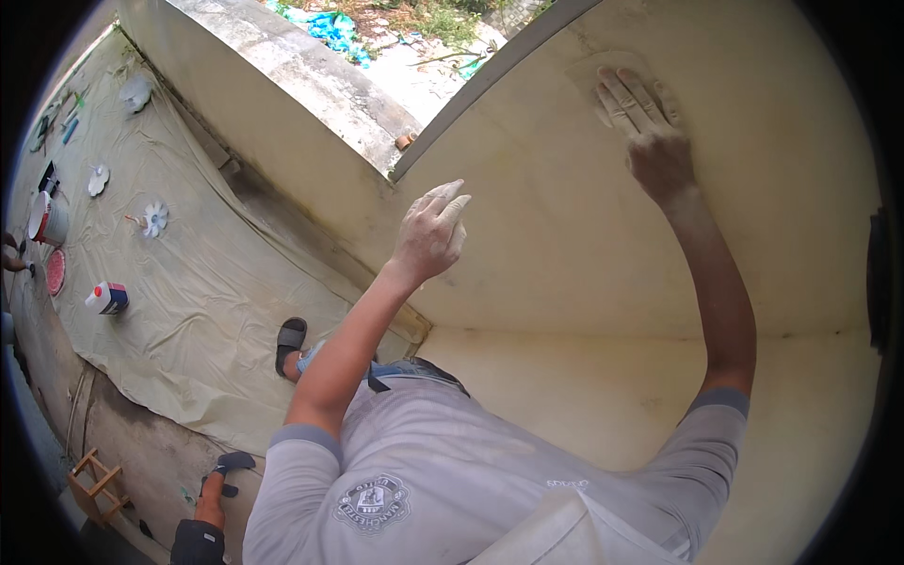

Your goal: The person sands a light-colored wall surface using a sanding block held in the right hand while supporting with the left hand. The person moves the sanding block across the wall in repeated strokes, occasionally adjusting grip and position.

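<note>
The right hand point(654, 141) laid extended fingers flat against the cream wall point(537, 179), where even pressure probably served best; the left hand point(431, 231) hovered left, fingers half-curled, apparently empty.

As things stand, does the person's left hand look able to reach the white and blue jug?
Probably not from here: the jug is down on the drop cloth, far from the raised left hand. Nothing seems to block it.

Below the left grip point(430, 235), I'm seeing a round, lettered crest point(374, 503) and a smaller line of lettering point(567, 485), both standing on the grey shirt point(452, 433).
</note>
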Motion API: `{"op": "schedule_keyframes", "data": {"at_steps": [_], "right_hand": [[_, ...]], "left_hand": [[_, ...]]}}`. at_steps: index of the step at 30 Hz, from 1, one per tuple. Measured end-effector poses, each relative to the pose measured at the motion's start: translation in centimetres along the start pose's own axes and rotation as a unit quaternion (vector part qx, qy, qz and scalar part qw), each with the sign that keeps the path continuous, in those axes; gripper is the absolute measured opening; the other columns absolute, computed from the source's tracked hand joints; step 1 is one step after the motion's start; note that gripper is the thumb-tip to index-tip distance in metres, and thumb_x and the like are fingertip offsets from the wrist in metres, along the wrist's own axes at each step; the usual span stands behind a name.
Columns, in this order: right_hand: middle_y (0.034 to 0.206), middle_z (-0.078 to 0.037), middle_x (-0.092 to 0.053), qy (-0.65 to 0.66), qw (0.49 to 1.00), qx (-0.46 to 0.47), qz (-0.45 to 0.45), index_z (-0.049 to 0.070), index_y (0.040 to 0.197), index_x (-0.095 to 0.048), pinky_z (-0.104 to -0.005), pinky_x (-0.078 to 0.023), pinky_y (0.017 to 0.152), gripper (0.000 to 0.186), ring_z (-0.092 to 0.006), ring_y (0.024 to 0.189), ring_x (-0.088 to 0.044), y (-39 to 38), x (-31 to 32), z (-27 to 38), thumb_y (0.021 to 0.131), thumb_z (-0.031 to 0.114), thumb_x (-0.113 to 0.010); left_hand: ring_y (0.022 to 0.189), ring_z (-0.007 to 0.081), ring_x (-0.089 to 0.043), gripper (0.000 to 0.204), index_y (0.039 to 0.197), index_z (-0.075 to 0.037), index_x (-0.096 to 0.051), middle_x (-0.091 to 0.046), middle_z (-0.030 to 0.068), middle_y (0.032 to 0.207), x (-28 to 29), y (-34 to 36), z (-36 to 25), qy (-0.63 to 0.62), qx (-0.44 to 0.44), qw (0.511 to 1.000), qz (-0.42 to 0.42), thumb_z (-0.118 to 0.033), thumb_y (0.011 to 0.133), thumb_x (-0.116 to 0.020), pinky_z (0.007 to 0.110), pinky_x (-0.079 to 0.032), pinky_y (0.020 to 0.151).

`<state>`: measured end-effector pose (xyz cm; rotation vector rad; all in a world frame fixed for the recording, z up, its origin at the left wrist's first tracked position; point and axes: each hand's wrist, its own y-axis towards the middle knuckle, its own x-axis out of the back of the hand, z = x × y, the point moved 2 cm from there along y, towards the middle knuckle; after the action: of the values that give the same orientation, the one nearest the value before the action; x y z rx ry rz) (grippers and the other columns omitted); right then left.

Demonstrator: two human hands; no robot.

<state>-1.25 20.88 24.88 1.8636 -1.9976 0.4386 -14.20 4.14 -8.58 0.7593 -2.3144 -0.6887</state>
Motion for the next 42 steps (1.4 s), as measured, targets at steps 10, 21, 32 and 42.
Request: {"op": "schedule_keyframes", "data": {"at_steps": [10, 21, 32, 42], "right_hand": [[0.172, -0.002, -0.055, 0.038, 0.998, 0.058, 0.005, 0.011, 0.157, -0.066, -0.0510, -0.036, 0.134, 0.058, -0.0224, 0.162, -0.047, -5.9, -5.6, 6.6, 0.099, 0.006, -0.061], [0.173, 0.001, -0.054, 0.071, 0.988, -0.131, -0.024, 0.014, 0.154, -0.069, -0.0532, -0.039, 0.132, 0.053, -0.0214, 0.161, -0.048, -11.4, -3.6, 7.2, 0.102, 0.007, -0.061], [0.170, 0.000, -0.058, -0.018, 0.909, -0.359, -0.209, 0.017, 0.155, -0.070, -0.0551, -0.043, 0.126, 0.054, -0.0257, 0.157, -0.054, -12.7, -1.4, -0.5, 0.102, 0.010, -0.061], [0.169, -0.006, -0.059, 0.032, 0.930, -0.328, -0.162, 0.012, 0.156, -0.068, -0.0519, -0.042, 0.129, 0.055, -0.0289, 0.158, -0.053, -8.5, -2.3, 2.2, 0.102, 0.014, -0.060]], "left_hand": [[0.095, 0.0288, -0.063, 0.039, 0.130, 0.001, -0.063, -0.064, 0.0145, 0.102, 1.5, 2.1, -8.0, -0.205, -0.028, 0.951, -0.229, -0.014, 0.094, -0.068, 0.042, -0.052, 0.086], [0.068, 0.0147, -0.056, 0.019, 0.117, 0.001, -0.069, -0.063, 0.0082, 0.079, 2.4, 6.6, -11.2, -0.291, 0.060, 0.940, -0.166, -0.012, 0.105, -0.062, 0.033, -0.047, 0.065], [0.096, 0.0244, -0.074, 0.024, 0.126, -0.002, -0.072, -0.076, 0.0165, 0.112, 4.8, 20.8, -11.6, -0.099, -0.119, 0.983, -0.096, -0.010, 0.104, -0.067, 0.039, -0.059, 0.088], [0.171, 0.0359, -0.024, 0.069, 0.173, -0.025, -0.047, -0.025, 0.0176, 0.185, 6.3, 32.5, -12.0, 0.280, -0.425, 0.860, -0.034, -0.028, 0.106, -0.065, 0.050, -0.025, 0.138]]}}
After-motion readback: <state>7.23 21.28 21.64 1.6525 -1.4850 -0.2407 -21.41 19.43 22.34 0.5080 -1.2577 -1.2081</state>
